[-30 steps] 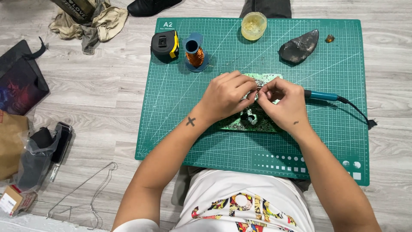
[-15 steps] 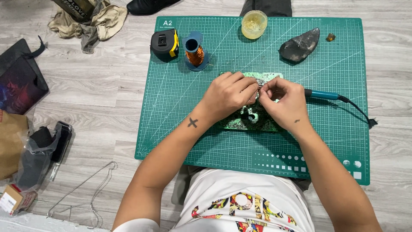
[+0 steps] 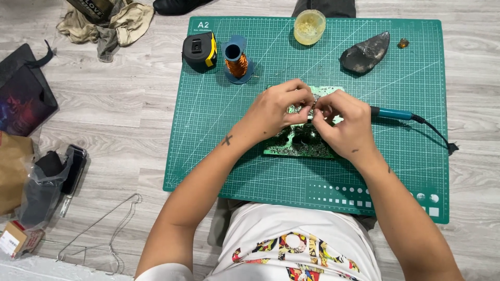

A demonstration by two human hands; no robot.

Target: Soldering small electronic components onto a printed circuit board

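A green circuit board (image 3: 299, 147) lies in the middle of a green cutting mat (image 3: 208, 156). My left hand (image 3: 276, 112) and my right hand (image 3: 346, 125) meet above the board's far edge. The fingertips of both pinch a small silvery piece (image 3: 311, 107) between them; what it is stays too small to tell. My hands hide most of the board's top half. A soldering iron with a teal handle (image 3: 393, 113) rests on the mat just right of my right hand, its cord running off to the right.
At the mat's far edge sit a tape measure (image 3: 199, 51), a spool of copper wire (image 3: 238, 61), a small yellowish cup (image 3: 309, 27), a dark lump (image 3: 366, 52) and a tiny amber object (image 3: 403, 43). On the floor to the left lie bags (image 3: 23, 99), cloth (image 3: 112, 23) and a wire hanger (image 3: 104, 229).
Both hands stay over the board; the fingertips have shifted only slightly against each other. Nothing else has moved.
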